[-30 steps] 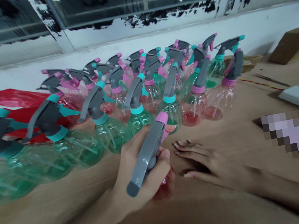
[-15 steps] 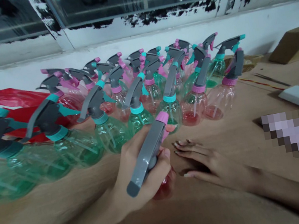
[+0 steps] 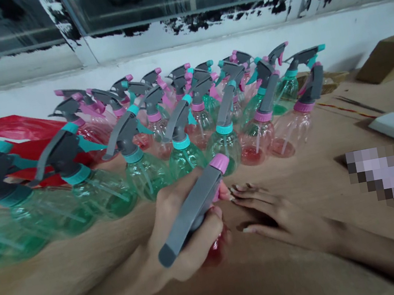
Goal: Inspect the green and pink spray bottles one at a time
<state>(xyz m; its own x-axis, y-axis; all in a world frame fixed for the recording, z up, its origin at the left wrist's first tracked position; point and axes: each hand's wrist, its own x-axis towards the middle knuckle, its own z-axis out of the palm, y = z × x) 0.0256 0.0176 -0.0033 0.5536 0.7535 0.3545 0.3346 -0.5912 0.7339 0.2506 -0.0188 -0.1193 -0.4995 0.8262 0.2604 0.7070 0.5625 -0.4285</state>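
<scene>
Left hand [image 3: 167, 219] is gripping a red-tinted spray bottle [image 3: 216, 252], fingers wrapping below its grey head [image 3: 194, 207] with pink nozzle [image 3: 220, 163]; I cannot tell whether the base is touching the desk [image 3: 312, 173]. Right hand [image 3: 278, 209] is resting palm-down just beside the bottle, fingers loosely spread. I am seeing rows of other spray bottles [image 3: 186, 158] standing beyond the left hand, and a white device [image 3: 393, 127] lying to the right hand's far right.

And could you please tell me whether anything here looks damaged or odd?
Yes, the white window frame behind the grey-headed plastic spray bottles looks damaged: ragged black patches break up its surface.
</scene>
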